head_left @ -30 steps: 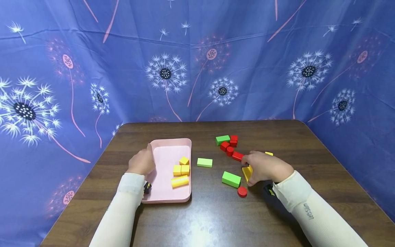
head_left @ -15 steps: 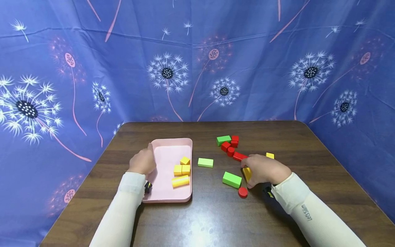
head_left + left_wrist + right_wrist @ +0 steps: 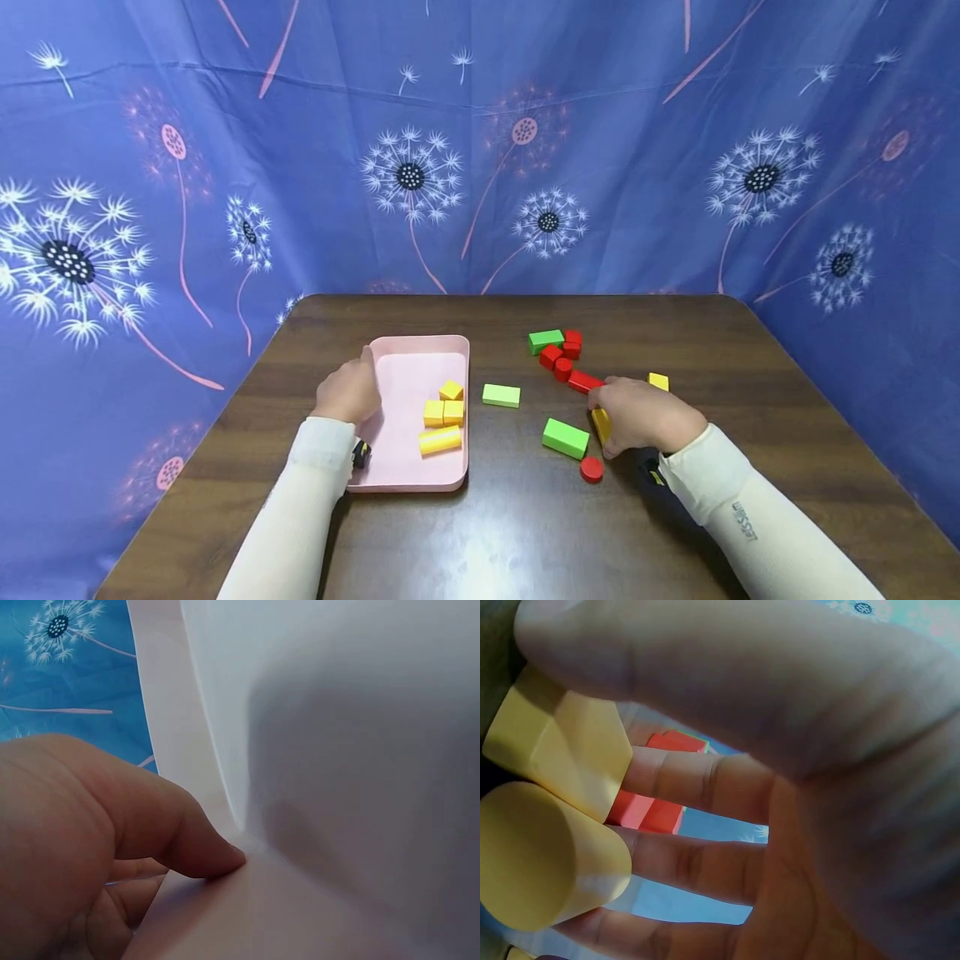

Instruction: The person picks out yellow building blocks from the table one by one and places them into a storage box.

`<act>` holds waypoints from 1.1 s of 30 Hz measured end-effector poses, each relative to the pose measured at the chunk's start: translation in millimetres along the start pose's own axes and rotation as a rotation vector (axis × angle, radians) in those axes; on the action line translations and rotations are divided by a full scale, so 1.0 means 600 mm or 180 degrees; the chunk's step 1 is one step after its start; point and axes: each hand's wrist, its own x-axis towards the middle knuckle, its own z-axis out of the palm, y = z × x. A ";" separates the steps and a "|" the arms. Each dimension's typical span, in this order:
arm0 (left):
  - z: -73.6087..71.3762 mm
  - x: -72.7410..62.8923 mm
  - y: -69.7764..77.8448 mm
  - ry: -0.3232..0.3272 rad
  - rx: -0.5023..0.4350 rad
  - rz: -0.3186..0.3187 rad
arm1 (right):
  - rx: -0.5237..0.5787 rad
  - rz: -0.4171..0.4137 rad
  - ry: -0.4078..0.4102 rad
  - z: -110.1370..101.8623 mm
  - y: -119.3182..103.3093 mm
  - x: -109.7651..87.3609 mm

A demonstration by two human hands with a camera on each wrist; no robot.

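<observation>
My left hand (image 3: 348, 392) grips the left wall of a pink tray (image 3: 409, 487); in the left wrist view the thumb (image 3: 202, 844) presses inside and the fingers sit outside. Several yellow blocks (image 3: 442, 413) and a yellow cylinder (image 3: 440, 441) lie in the tray's right side. On the table at the right, my right hand (image 3: 651, 414) curls round two yellow pieces. In the right wrist view these are a squared yellow block (image 3: 581, 750) under the thumb and a yellow cylinder (image 3: 555, 855) against the fingers. From the head view the hand hides most of them.
Between tray and right hand lie a pale green block (image 3: 501, 395), a bright green block (image 3: 566, 438) and a red disc (image 3: 591, 470). Farther back are another green block (image 3: 546, 342) and several red pieces (image 3: 563, 369). A yellow block (image 3: 658, 381) sits behind the right hand.
The right hand has shifted slightly and drawn in around the yellow pieces, showing more of the yellow block behind it. The left hand keeps its hold on the tray. The head view drifts slightly.
</observation>
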 end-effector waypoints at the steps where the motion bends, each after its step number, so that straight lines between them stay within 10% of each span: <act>1: -0.001 0.000 0.001 0.0010 0.0002 -0.0001 | -0.0009 -0.0005 0.0013 -0.001 0.000 0.000; 33: -0.010 -0.001 0.004 -0.0027 -0.0035 0.0011 | 0.0036 -0.0009 0.0060 -0.010 0.000 -0.001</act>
